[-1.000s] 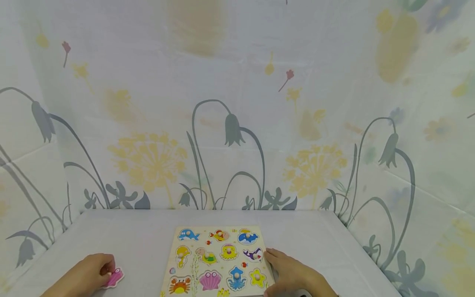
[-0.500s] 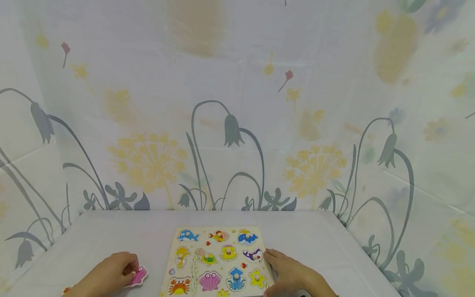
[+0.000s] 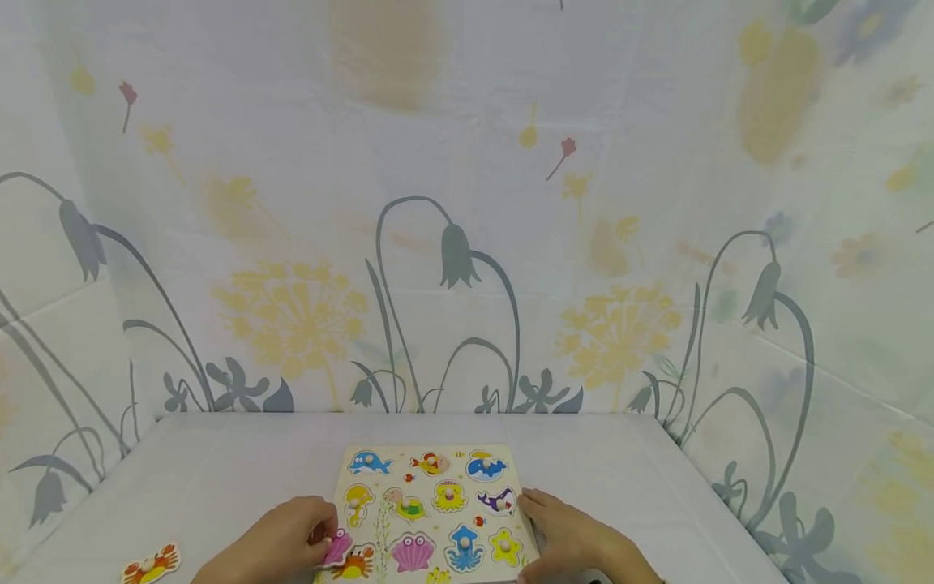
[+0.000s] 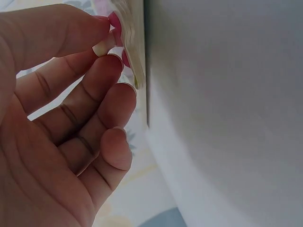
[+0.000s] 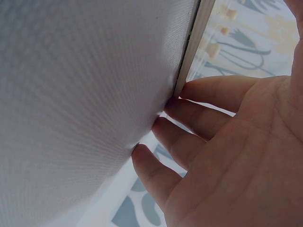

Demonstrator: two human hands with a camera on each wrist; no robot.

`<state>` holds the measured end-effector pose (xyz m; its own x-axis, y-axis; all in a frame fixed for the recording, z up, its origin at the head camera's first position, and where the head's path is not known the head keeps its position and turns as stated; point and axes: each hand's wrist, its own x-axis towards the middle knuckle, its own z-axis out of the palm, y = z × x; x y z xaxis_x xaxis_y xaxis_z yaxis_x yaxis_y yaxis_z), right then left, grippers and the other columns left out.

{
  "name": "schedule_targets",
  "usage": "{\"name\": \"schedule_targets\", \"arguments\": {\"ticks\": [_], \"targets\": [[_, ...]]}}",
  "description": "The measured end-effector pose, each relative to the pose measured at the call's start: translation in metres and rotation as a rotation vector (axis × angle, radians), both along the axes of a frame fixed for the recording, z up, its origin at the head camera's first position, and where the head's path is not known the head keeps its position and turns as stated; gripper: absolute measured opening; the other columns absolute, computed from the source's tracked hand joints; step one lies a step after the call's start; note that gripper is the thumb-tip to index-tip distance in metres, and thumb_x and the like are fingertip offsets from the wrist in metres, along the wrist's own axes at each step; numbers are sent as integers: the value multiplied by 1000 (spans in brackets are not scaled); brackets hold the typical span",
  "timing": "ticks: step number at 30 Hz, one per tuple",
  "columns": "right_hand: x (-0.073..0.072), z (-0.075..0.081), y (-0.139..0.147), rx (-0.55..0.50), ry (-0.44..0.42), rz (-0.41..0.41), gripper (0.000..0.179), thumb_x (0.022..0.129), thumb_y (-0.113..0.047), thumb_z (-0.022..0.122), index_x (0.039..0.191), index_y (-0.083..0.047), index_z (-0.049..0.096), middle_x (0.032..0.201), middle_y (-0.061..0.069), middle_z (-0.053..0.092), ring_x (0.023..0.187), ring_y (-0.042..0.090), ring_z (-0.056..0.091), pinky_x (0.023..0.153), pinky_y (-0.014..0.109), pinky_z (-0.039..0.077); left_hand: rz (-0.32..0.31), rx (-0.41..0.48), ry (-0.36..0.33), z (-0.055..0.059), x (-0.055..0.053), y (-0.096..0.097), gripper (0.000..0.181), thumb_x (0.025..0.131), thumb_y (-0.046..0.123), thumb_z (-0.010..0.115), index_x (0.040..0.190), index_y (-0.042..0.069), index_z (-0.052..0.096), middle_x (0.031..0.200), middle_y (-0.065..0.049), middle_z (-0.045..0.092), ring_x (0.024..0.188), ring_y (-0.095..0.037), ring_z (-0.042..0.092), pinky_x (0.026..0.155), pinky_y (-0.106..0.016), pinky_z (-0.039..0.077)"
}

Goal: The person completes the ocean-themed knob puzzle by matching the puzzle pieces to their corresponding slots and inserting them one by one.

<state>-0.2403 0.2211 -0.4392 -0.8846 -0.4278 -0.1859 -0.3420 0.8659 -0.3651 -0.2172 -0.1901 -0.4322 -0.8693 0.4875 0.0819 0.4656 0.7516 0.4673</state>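
Observation:
In the head view my left hand (image 3: 273, 539) pinches a pink shell puzzle piece (image 3: 339, 548) above the lower left corner of the wooden puzzle board (image 3: 439, 523). The piece partly covers the printed crab (image 3: 354, 563). In the left wrist view, thumb and fingertips hold the piece by its pale knob (image 4: 105, 45). At the board's right edge rests my right hand (image 3: 580, 535). The right wrist view shows its fingers (image 5: 213, 90) fairly straight, touching the board's side (image 5: 193, 47) and the table. On the board, the pink shell picture (image 3: 413, 553) has no knob.
A loose crab piece (image 3: 151, 564) lies on the white table (image 3: 241, 454) at the far left. Several sea-animal pieces with knobs, such as the squid (image 3: 464, 551) and the starfish (image 3: 504, 547), sit in the board. A flower-patterned cloth (image 3: 467, 162) hangs behind.
My left hand has carried the shell piece rightward from the table to the board's left side, and the loose crab piece has come into view. The right hand has stayed put.

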Motion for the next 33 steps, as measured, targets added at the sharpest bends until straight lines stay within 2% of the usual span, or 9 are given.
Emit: {"name": "schedule_targets", "arguments": {"ticks": [4, 8, 13, 20, 22, 29, 33], "targets": [[0, 0, 0, -4, -7, -6, 107, 58, -60, 80, 142, -6, 43, 148, 10, 39, 136, 34, 34, 104, 55, 32, -35, 3, 30, 1, 0, 13, 15, 81, 16, 69, 76, 23, 57, 67, 14, 44, 64, -3, 41, 59, -25, 35], [-1, -1, 0, 0, -13, -13, 106, 58, -60, 80, 142, -7, 43, 147, 9, 39, 135, 33, 35, 103, 55, 32, -53, 16, 2, 3, -1, 28, 14, 83, 17, 69, 76, 23, 58, 67, 14, 45, 64, -3, 42, 60, -26, 36], [-1, -1, 1, -3, -9, 0, 107, 59, -61, 79, 143, -6, 42, 148, 10, 38, 136, 34, 34, 104, 54, 32, -85, 20, 13, 4, -1, 47, 15, 81, 14, 68, 75, 23, 58, 67, 15, 46, 65, -3, 42, 60, -25, 37], [-1, 0, 1, -17, -23, 1, 107, 59, -61, 79, 143, -6, 42, 149, 10, 37, 137, 34, 32, 104, 55, 31, -87, 0, -15, 3, -4, 71, 15, 80, 14, 68, 73, 24, 59, 65, 14, 48, 64, -4, 44, 61, -25, 37], [-1, 0, 1, -11, -20, 6, 107, 59, -62, 78, 143, -6, 41, 149, 10, 37, 136, 34, 33, 104, 55, 31, -88, -8, -28, 3, -5, 76, 15, 81, 15, 69, 73, 24, 60, 66, 14, 48, 65, -4, 44, 62, -25, 37], [-2, 2, 1, -11, -22, 4, 108, 59, -63, 79, 143, -6, 41, 149, 10, 37, 137, 34, 32, 105, 55, 30, -118, -1, 38, -1, -6, 87, 17, 81, 16, 70, 73, 24, 58, 67, 14, 47, 63, -2, 43, 59, -22, 37], [-1, 2, 1, -14, -28, -4, 108, 59, -62, 79, 143, -6, 42, 149, 10, 38, 137, 34, 32, 105, 55, 30, -109, -12, 36, -4, -7, 90, 17, 81, 18, 70, 73, 25, 58, 68, 14, 47, 63, -3, 43, 59, -23, 36]]}}
